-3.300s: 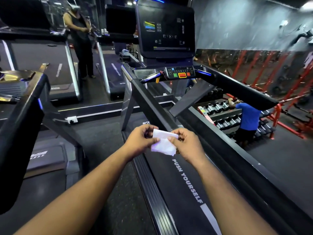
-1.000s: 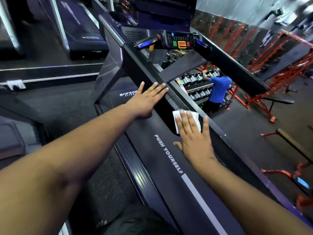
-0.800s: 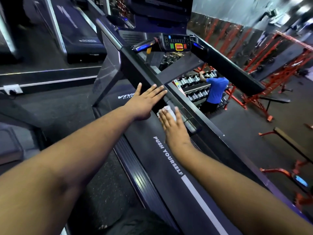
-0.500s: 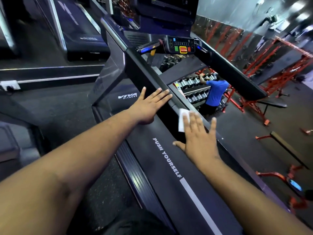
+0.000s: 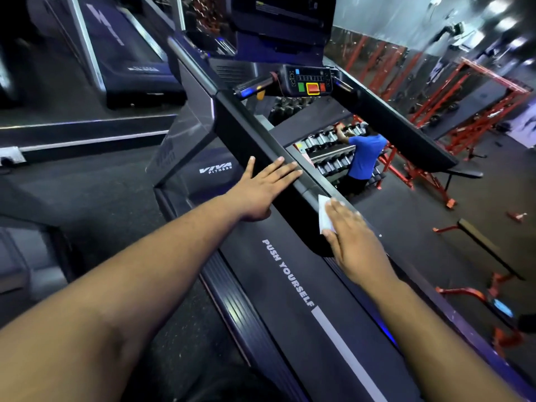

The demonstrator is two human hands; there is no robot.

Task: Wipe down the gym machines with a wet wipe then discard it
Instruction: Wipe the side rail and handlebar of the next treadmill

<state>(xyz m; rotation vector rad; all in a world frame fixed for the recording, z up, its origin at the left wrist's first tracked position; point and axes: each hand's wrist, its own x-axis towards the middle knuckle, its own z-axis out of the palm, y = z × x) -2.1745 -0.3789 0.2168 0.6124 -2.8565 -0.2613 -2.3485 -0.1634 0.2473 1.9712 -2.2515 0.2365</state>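
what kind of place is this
A commercial gym, most likely. There is a treadmill printed PUSH YOURSELF, a rack of dumbbells where a person in a blue shirt stands, and red weight racks beyond.

There is a single view, from a wide-angle camera worn on the person's head. It looks forward and steeply down along both bare forearms, which reach in from the near edge. The frame is tilted, so the treadmill point(image 5: 290, 285) runs slantwise from near right to far left. The treadmill's side rail point(image 5: 261, 134) lies close below the camera, the control panel point(image 5: 310, 82) farther off. Edges bend and blur, and the red racks point(image 5: 464, 111) at far right are soft.
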